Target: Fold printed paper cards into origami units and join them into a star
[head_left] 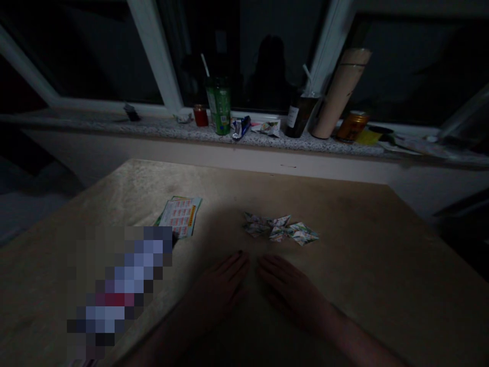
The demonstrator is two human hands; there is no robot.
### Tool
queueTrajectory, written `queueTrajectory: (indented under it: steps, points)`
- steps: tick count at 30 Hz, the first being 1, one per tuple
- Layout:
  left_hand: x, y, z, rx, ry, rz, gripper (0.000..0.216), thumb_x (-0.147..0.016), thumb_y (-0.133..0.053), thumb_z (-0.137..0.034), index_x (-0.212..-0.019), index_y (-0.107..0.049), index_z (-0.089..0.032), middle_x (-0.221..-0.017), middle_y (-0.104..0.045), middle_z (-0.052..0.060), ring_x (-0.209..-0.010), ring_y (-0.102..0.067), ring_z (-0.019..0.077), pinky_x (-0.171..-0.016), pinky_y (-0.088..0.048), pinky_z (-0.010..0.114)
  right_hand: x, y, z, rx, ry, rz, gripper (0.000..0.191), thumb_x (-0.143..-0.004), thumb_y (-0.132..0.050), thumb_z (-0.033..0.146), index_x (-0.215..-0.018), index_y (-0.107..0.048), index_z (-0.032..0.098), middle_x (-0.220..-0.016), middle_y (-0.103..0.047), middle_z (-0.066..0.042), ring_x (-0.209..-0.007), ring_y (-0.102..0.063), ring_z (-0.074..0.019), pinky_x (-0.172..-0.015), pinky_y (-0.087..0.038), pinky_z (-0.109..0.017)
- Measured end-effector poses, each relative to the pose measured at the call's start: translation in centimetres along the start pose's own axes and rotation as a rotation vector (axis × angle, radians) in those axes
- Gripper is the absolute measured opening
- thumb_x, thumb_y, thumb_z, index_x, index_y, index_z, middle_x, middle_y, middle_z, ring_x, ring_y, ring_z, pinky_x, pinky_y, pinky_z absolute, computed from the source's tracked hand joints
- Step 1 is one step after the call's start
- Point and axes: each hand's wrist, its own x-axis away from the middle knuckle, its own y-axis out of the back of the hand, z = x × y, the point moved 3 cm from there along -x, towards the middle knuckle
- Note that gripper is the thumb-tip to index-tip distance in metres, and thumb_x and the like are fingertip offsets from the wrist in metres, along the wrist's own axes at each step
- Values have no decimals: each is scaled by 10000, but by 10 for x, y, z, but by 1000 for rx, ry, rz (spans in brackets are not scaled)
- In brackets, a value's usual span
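Observation:
Both my hands lie flat on a tan table (362, 244) in dim light. My left hand (223, 288) and my right hand (288, 290) rest palm down side by side, fingers stretched forward, holding nothing. Just beyond the fingertips sits a cluster of folded printed paper pieces (280, 229). To the left of them lies a small stack of printed leaflets (180, 216).
A blurred-out object (118, 290) lies on the table at the left. Behind the table a stone windowsill (160, 127) carries a green bottle (219, 107), a small red jar (200, 115), a dark bottle (300, 114), a tall beige cylinder (338, 94), an orange can (352, 126) and wrappers.

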Motion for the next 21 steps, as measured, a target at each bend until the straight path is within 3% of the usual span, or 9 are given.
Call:
queueTrajectory:
  steps: [7, 13, 21]
  points:
    - [19, -2, -1, 15, 141, -32, 555, -884, -489, -339, -1382, -329, -153, -1433, -362, 95, -1304, -333, 237, -1037, -355, 401, -20, -9, 9, -10, 11, 94, 506, -898, -456, 255, -1387, -334, 207, -1451, -321, -71, -1348, -244, -220, -1099, -256, -446]
    - [37, 2, 8, 17, 257, -107, 507, -906, -444, -299, -1377, -336, -147, -1419, -384, 108, -1295, -350, 235, -1022, -369, 396, -42, -14, 16, -27, 36, 74, 470, -892, -469, 253, -1351, -397, 179, -1424, -367, -101, -1329, -290, -237, -1076, -295, -471]
    - [44, 6, 16, 5, 378, -92, 484, -907, -425, -302, -1344, -382, -98, -1411, -384, 148, -1298, -341, 261, -1017, -369, 430, -81, -19, 27, -44, 97, 104, 459, -898, -454, 216, -1351, -389, 176, -1417, -384, -99, -1321, -309, -224, -1089, -274, -459]
